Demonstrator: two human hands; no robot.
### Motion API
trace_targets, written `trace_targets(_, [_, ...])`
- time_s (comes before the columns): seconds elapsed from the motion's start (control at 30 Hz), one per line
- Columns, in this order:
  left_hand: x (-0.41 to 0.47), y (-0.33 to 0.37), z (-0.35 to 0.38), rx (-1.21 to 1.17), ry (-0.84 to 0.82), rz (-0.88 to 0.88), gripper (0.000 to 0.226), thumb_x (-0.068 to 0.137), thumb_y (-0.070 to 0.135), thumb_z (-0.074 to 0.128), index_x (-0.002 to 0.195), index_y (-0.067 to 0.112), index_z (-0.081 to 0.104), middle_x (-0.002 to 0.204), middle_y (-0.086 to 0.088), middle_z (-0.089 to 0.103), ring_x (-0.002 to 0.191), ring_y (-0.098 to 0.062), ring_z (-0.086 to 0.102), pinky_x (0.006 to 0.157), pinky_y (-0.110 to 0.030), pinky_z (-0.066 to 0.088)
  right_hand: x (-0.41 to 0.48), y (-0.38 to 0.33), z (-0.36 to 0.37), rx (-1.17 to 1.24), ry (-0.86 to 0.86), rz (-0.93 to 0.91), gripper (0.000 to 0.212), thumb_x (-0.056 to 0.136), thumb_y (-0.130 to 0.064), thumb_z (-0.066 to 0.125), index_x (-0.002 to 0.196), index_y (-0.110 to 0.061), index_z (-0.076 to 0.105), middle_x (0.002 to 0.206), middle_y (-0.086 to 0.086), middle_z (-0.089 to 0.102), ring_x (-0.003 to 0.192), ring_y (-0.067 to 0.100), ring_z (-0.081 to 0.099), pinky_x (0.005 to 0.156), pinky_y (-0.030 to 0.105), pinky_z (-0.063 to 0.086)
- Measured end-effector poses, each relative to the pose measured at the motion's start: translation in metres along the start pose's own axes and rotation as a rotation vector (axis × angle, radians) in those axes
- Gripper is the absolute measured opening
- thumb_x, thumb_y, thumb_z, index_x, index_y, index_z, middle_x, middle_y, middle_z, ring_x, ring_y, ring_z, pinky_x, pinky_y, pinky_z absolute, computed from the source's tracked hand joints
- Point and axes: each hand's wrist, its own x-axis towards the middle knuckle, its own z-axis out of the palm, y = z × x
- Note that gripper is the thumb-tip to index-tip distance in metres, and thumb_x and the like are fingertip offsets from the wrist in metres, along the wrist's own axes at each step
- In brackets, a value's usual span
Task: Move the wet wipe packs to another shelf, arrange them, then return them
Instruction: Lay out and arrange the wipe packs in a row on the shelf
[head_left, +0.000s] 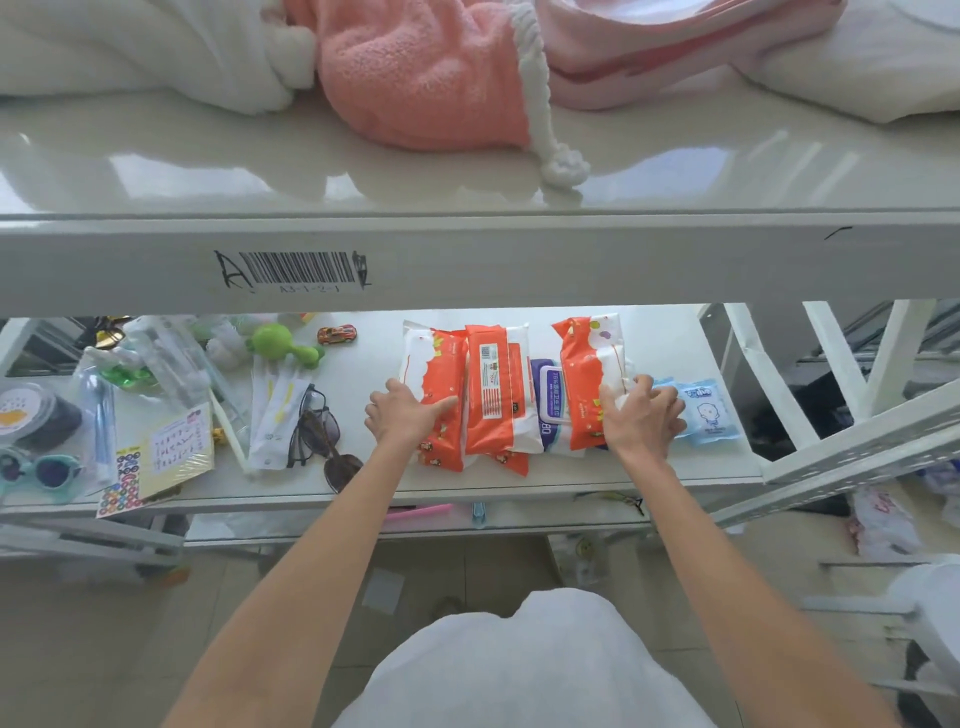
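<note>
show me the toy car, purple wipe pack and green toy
toy car (336, 334), head view, its roof
purple wipe pack (549, 382), head view, its white lid
green toy (270, 340), head view, its round head

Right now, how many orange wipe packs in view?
3: left pack held by the left hand; middle pack; right pack gripped by the right hand. Orange edge beneath the middle may be a fourth.

A white metal rack (857, 447) fills the view. Its glossy upper shelf (156, 171), above the grip, mirrors pale streaks of bright light. The front beam (571, 260) under that shelf carries a barcode label (298, 270), up and left of the grip. The grip lies over a white lower shelf (675, 338). White slanted braces (769, 384) stand right of the grip. Below it, beige floor tiles (104, 649) show, evenly lit.
</note>
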Motion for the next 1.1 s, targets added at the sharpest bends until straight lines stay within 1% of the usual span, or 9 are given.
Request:
trace_targets(0.1, [0.001, -0.003, -0.002, -0.067, -0.012, -0.036, 0.1, 0.07, 0.073, 0.076, 0.137, 0.006, 0.044, 0.137, -0.022, 0.049, 0.132, -0.039, 0.046, 0.108, -0.049, 0.041, -0.014, -0.019, 0.0, 0.171, 0.144, -0.191, 0.03, 0.097, -0.031, 0.062, 0.115, -0.007, 0.057, 0.111, 0.016, 0.056, 0.103, 0.034, 0.055, 0.088, 0.048, 0.05])
trace_targets(0.2, [0.006, -0.009, -0.003, -0.214, -0.041, -0.079, 0.094, 0.065, 0.069, 0.082, 0.127, 0.005, 0.051, 0.126, -0.018, 0.057, 0.118, -0.035, 0.056, 0.098, -0.049, 0.053, -0.034, -0.049, 0.006, 0.302, -0.044, -0.41, 0.015, 0.097, -0.018, 0.067, 0.105, -0.008, 0.06, 0.097, 0.007, 0.061, 0.086, 0.023, 0.063, 0.078, 0.036, 0.059])
trace_targets(0.3, [0.005, -0.014, -0.007, -0.336, -0.072, -0.086, 0.083, 0.071, 0.059, 0.084, 0.124, 0.005, 0.051, 0.12, -0.014, 0.061, 0.113, -0.033, 0.06, 0.09, -0.047, 0.056, -0.049, -0.077, 0.017, 0.224, -0.198, -0.385, 0.044, 0.095, -0.042, 0.069, 0.115, -0.004, 0.06, 0.105, 0.009, 0.064, 0.093, 0.024, 0.066, 0.078, 0.028, 0.056])
trace_targets(0.37, [0.002, -0.017, -0.011, -0.402, -0.09, -0.103, 0.08, 0.076, 0.051, 0.085, 0.129, 0.004, 0.047, 0.123, -0.012, 0.059, 0.115, -0.031, 0.059, 0.085, -0.043, 0.055, -0.055, -0.093, 0.019, 0.114, -0.257, -0.299, 0.072, 0.089, -0.062, 0.066, 0.127, -0.001, 0.054, 0.118, 0.012, 0.062, 0.109, 0.026, 0.063, 0.089, 0.034, 0.055])
trace_targets(0.5, [0.006, -0.03, -0.011, -0.461, -0.13, -0.144, 0.075, 0.075, 0.043, 0.087, 0.126, 0.003, 0.049, 0.123, -0.013, 0.064, 0.112, -0.031, 0.063, 0.094, -0.047, 0.056, -0.052, -0.112, 0.02, -0.03, -0.342, -0.146, 0.091, 0.074, -0.068, 0.077, 0.129, -0.001, 0.05, 0.121, 0.013, 0.064, 0.113, 0.028, 0.064, 0.085, 0.035, 0.055])
trace_targets(0.7, [0.0, -0.031, -0.015, -0.509, -0.207, -0.159, 0.05, 0.085, 0.028, 0.082, 0.112, 0.005, 0.047, 0.113, -0.012, 0.063, 0.1, -0.025, 0.061, 0.078, -0.034, 0.045, -0.043, -0.127, 0.017, 0.447, -0.581, 0.033, 0.032, 0.084, -0.03, 0.081, 0.098, -0.004, 0.071, 0.092, 0.008, 0.075, 0.078, 0.022, 0.074, 0.068, 0.039, 0.062])
trace_targets(0.8, [0.001, -0.033, -0.016, -0.546, -0.23, -0.138, 0.049, 0.085, 0.026, 0.082, 0.116, 0.004, 0.051, 0.114, -0.012, 0.066, 0.099, -0.024, 0.062, 0.063, -0.026, 0.041, -0.036, -0.122, -0.014, 0.599, -0.398, 0.034, 0.01, 0.093, -0.009, 0.066, 0.094, -0.002, 0.073, 0.079, 0.004, 0.071, 0.066, 0.021, 0.069, 0.058, 0.04, 0.06])
trace_targets(0.97, [0.004, -0.038, -0.014, -0.592, -0.197, -0.108, 0.058, 0.078, 0.03, 0.086, 0.12, 0.006, 0.055, 0.111, -0.011, 0.07, 0.1, -0.025, 0.068, 0.066, -0.029, 0.048, -0.011, -0.088, -0.059, 0.154, 0.197, -0.22, 0.008, 0.091, -0.019, 0.066, 0.092, -0.011, 0.065, 0.082, 0.013, 0.073, 0.074, 0.039, 0.069, 0.065, 0.042, 0.059])
trace_targets(1.1, [0.002, -0.036, -0.02, -0.624, -0.156, -0.086, 0.057, 0.078, 0.031, 0.084, 0.121, 0.007, 0.055, 0.11, -0.011, 0.07, 0.091, -0.021, 0.068, 0.079, -0.04, 0.056, -0.02, -0.07, -0.042, -0.058, 0.137, -0.287, 0.016, 0.097, -0.02, 0.063, 0.109, -0.009, 0.061, 0.099, 0.014, 0.075, 0.083, 0.036, 0.075, 0.069, 0.043, 0.059])
